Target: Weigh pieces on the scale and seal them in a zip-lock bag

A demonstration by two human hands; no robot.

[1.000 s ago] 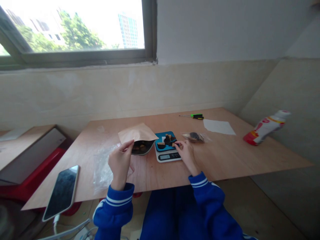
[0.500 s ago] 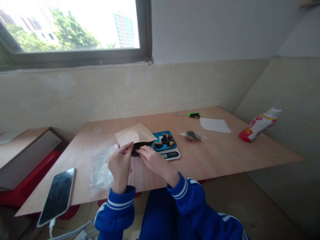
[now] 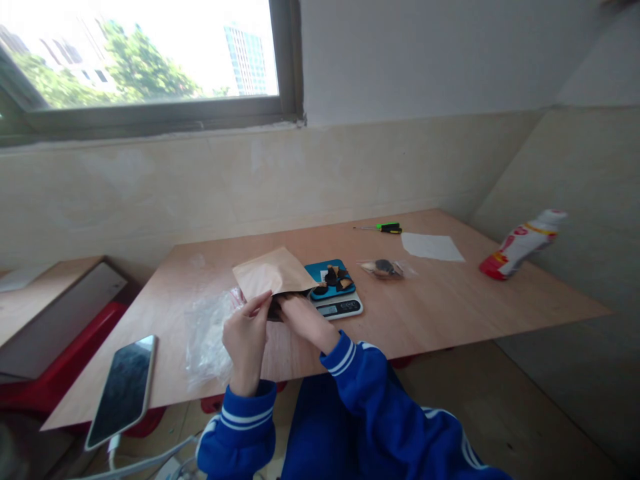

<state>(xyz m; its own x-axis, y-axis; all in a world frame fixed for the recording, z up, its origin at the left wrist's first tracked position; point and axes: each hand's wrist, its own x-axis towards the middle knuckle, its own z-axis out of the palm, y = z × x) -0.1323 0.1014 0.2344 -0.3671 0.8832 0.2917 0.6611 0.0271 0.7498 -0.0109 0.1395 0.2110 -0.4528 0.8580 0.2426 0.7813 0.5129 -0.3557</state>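
Observation:
A brown paper bag (image 3: 274, 270) lies on the table with its mouth turned toward me. My left hand (image 3: 248, 330) pinches the edge of that mouth between thumb and fingers. Into the opening reaches my right hand (image 3: 305, 320); its fingers are hidden inside the bag, so I cannot see what they touch. Just right of the bag sits a kitchen scale (image 3: 345, 308) with a blue top and a small display. Several dark, pale-edged dried pieces (image 3: 336, 278) rest on the scale's blue surface.
A clear plastic bag (image 3: 207, 340) lies left of my hands, near a phone (image 3: 123, 387) with a cable at the table edge. Rightward are a small packet (image 3: 384, 268), a screwdriver (image 3: 385, 228), white paper (image 3: 433, 247) and a red-and-white bottle (image 3: 520, 245).
My right hand has gone deeper into the paper bag, its fingers now out of sight. My left hand keeps its pinch on the bag's edge. The view has shifted slightly.

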